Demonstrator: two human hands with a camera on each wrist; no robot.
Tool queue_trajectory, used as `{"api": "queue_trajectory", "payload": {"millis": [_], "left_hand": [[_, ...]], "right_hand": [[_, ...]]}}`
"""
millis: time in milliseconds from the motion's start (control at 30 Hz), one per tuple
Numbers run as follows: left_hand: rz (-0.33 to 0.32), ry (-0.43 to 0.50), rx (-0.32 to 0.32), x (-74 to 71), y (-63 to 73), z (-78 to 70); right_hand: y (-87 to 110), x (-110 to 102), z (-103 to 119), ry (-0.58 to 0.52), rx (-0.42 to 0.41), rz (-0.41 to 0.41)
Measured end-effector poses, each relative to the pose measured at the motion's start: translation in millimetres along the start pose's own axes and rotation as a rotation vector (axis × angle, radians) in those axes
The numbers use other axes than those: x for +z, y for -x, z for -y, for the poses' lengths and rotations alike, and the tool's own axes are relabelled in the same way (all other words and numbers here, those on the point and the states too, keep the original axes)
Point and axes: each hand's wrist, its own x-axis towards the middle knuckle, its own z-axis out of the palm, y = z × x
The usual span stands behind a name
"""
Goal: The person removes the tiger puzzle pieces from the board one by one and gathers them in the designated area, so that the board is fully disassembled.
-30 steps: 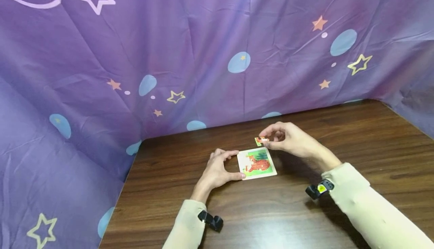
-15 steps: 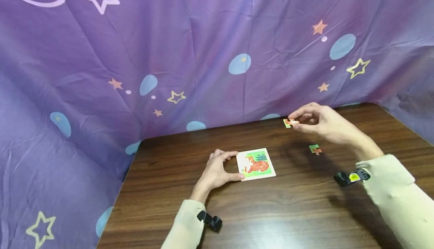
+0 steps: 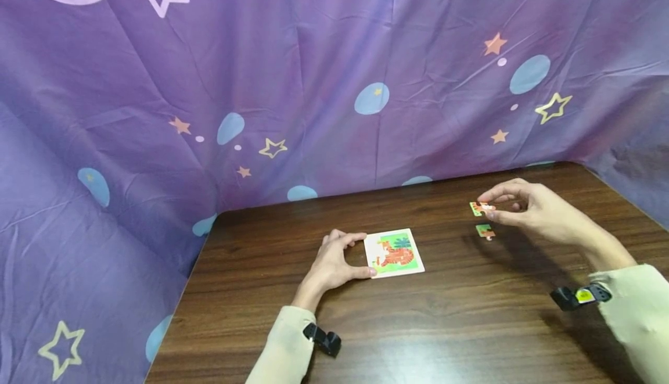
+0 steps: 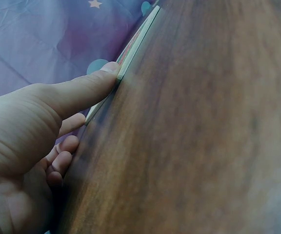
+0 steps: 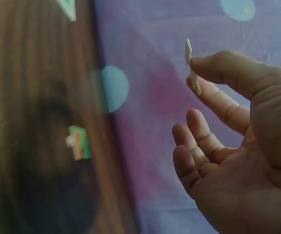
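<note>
A square puzzle board (image 3: 399, 273) with a white border and an orange tiger on green lies flat on the table. My left hand (image 3: 334, 265) holds its left side, thumb on the near corner and index finger at the far one. The left wrist view shows the thumb pressing the board's edge (image 4: 139, 43). Off to the right, my right hand (image 3: 546, 215) pinches a puzzle piece (image 3: 476, 208), orange, white and green, above the table. The right wrist view sees this piece (image 5: 188, 52) edge-on between thumb and index finger. Beneath it lies a second puzzle piece (image 3: 484, 231), green and orange.
The dark wood table (image 3: 444, 320) reaches back to a purple curtain (image 3: 324, 82) with stars and blue ovals. Curtain also hangs along the left side. A black strap (image 3: 580, 297) sits on the right wrist, another strap (image 3: 323, 339) on the left.
The right hand has carried its puzzle piece from just behind the board out to the right, lifting it and then lowering it. The second piece has come into view. The left hand stays on the board.
</note>
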Motion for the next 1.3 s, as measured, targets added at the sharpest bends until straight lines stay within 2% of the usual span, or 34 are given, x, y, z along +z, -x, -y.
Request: {"api": "queue_trajectory", "payload": {"millis": [167, 367, 533, 633, 767, 967, 1100, 1300], "left_hand": [[0.003, -0.001, -0.004, 0.2, 0.2, 0.9], [0.005, -0.001, 0.002, -0.4, -0.8, 0.1], [0.005, -0.012, 0.012, 0.5, -1.2, 1.4], [-0.014, -0.013, 0.026, 2.9, -3.4, 6.7], [-0.037, -0.013, 0.029, 6.1, -6.0, 13.4], [-0.009, -0.003, 0.013, 1.0, -3.8, 7.2], [-0.005, -0.010, 0.026, -1.8, -3.1, 4.1], [-0.025, -0.007, 0.021, 5.2, -5.7, 12.0]], "right_hand": [[16.7, 10, -16, -0.024, -0.006, 0.039], [34.5, 21, -37, 0.015, 0.001, 0.070], [48.1, 27, -51, 0.036, 0.058, 0.084], [50.5, 27, -56, 0.041, 0.093, 0.083], [50.0, 27, -61, 0.059, 0.084, 0.075], [50.9, 23, -65, 0.069, 0.083, 0.063], [50.9, 22, -67, 0.077, 0.095, 0.054], [52.4, 26, -70, 0.078, 0.104, 0.049]]}}
